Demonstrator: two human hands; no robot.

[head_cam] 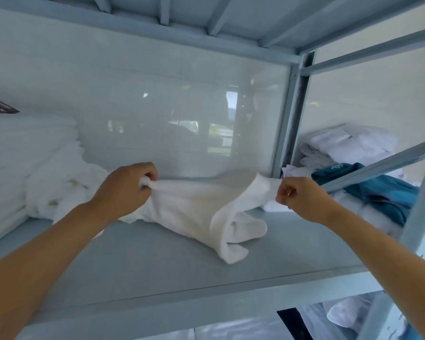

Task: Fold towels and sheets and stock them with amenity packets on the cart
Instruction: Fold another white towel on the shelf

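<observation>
The left hand (128,186), left of the frame's centre, pinched one corner of a white towel (201,207) between curled fingers and thumb, the cloth bunched into a small knot at the fingertips. The right hand (302,200), at centre right, gripped the opposite corner in a closed fist; a ring seemed to glint on one finger, though the blur made that hard to confirm. Between the two hands the towel's upper edge was pulled roughly taut and lifted, while the rest of it sagged down and lay in loose rolls on the pale blue shelf (157,261), its lowest fold resting just below the centre of the frame.

Both forearms reached in from the bottom corners. At the far left a tall stack of folded white linen (17,163) filled the shelf's end, with a crumpled white heap (59,190) just beside it and close behind the left hand. A glossy white panel (182,106) backed the shelf and carried dim reflections. A pale blue upright post (290,114) stood right of centre. Beyond it, at the right of the frame, lay a pile of white cloths (349,146) with a teal cloth (383,190) draped over the front of it. The underside of the shelf above (206,15) crossed the top of the frame.
</observation>
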